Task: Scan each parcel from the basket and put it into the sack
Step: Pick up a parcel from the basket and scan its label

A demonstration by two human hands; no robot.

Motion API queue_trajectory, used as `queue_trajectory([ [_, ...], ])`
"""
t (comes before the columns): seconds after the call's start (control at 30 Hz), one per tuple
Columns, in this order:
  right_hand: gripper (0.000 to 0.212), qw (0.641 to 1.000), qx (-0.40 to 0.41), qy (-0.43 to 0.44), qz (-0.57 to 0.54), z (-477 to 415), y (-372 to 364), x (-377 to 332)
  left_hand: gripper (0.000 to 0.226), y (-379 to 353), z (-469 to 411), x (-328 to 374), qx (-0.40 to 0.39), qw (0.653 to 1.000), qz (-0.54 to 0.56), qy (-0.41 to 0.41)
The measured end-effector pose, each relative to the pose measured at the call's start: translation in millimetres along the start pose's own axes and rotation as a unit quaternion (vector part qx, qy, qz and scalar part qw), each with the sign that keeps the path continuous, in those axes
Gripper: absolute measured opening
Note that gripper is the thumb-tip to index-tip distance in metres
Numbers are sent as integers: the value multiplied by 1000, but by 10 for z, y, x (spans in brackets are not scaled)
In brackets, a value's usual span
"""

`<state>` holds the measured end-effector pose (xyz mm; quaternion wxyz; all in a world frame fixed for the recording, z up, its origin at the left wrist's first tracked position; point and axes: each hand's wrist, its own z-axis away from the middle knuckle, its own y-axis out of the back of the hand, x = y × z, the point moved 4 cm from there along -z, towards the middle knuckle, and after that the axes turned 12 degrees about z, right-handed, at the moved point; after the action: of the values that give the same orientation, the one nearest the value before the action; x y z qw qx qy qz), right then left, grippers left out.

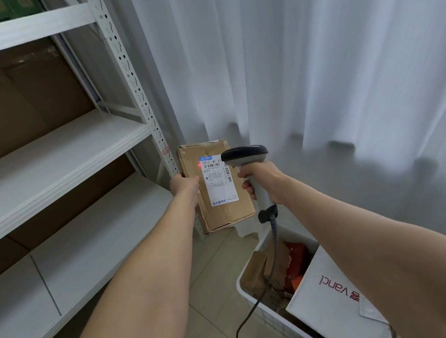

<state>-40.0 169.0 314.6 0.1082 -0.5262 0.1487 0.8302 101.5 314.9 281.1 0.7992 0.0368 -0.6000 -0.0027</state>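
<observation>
Head view: nearest, lower right, white basket with parcels left inside. Further out, right hand wrapped round scanner grip; left hand clasping left edge of cardboard parcel, label turned to scanner. Red dot at label's upper-left corner, off the barcode: misread likely. One-edge hold: slip risk. Shelf post just behind. Sack not visible.

White shipping label on the cardboard parcel, top line reading roughly "S01E- M1 A2", barcodes and small print below illegible, red "vancl" lettering, upside down, on the white box in the basket
</observation>
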Motion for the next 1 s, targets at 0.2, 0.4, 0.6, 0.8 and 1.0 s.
queue_trajectory([
  [0.2, 9, 1000, -10, -9, 16, 7, -101, -55, 22, 108, -68, 13, 9, 1000, -3, -5],
  [0.4, 9, 999, -17, -22, 22, -24, -303, -107, 23, 267, -150, 24, 11, 1000, -2, -6],
  [0.6, 13, 1000, -16, -17, -13, -119, -551, -112, 24, 514, -251, 44, 11, 1000, 6, -2],
  [0.8, 16, 995, 59, -41, -62, -281, -806, 71, 35, 961, -372, 7, 21, 1000, -22, -6],
  [1.0, 42, 994, 60, -86, 9, -219, -1256, 355, 34, 1631, -323, -139, 70, 997, -13, 8],
])
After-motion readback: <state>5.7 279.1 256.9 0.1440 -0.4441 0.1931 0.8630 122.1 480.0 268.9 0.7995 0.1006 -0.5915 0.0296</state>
